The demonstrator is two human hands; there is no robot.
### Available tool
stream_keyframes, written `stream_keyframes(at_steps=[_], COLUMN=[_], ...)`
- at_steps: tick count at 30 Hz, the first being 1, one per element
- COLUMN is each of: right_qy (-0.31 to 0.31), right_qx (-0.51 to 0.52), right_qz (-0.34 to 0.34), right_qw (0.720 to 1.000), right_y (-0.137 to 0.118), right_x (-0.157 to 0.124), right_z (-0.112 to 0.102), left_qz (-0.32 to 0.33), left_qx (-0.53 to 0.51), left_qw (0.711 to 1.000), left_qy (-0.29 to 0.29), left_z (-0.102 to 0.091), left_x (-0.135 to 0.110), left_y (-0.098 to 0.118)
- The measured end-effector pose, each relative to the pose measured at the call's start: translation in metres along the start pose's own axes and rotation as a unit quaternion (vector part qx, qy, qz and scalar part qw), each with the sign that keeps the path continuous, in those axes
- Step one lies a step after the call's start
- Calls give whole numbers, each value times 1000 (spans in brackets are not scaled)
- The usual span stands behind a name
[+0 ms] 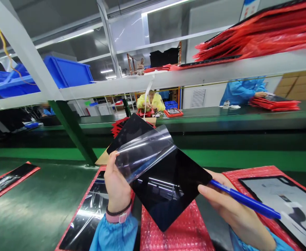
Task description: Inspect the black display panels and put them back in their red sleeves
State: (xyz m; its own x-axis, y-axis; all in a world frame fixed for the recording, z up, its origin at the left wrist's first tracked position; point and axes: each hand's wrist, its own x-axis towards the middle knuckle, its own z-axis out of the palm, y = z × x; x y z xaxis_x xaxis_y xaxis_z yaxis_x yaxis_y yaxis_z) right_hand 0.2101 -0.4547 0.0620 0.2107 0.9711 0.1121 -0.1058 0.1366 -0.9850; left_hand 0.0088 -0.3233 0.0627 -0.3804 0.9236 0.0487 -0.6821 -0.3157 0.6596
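Observation:
A black glass screen panel (168, 188) is held tilted in front of me, its surface reflecting the ceiling lights. My right hand (228, 198) grips its right corner and also has a blue pen (247, 200) between the fingers. Clear protective film (144, 150) is lifted off part of the panel and curls back over its far half. My left hand (117, 181) pinches the film's left edge, with the wrist in a pink and black band. Beneath the panel lies a red bubble-wrap bag (176, 230).
Film-covered panels on red bags (87, 205) lie to the left, and a grey-backed panel (283, 198) lies on red wrap at right. A green post (74, 136) stands ahead. Red-wrapped stacks (262, 35) fill the overhead shelf. Co-workers in yellow (156, 101) and blue (243, 90) work beyond.

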Motion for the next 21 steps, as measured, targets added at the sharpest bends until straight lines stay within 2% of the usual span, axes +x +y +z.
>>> stream_keyframes(at_steps=[4, 6, 9, 14, 19, 21], right_qy=[36, 42, 73, 81, 105, 116], right_qx=[93, 103, 66, -14, -96, -133], right_qz=[37, 55, 55, 14, -12, -35], right_qw=[994, 992, 994, 996, 990, 984], right_y=[10, 16, 18, 10, 14, 15], right_x=[1, 4, 8, 3, 1, 3], right_z=[-4, -7, -10, -9, -9, -7], left_qz=[27, 25, 20, 64, -4, 8], left_qx=[5, 8, 24, 59, 69, 79], left_qw=[1000, 1000, 999, 992, 986, 983], left_qy=[13, 8, -31, -86, -150, -165], left_z=[-3, -3, -3, -1, -1, -2], left_x=[4, 4, 4, -2, -14, -18], left_y=[-1, -2, -4, -4, -3, -5])
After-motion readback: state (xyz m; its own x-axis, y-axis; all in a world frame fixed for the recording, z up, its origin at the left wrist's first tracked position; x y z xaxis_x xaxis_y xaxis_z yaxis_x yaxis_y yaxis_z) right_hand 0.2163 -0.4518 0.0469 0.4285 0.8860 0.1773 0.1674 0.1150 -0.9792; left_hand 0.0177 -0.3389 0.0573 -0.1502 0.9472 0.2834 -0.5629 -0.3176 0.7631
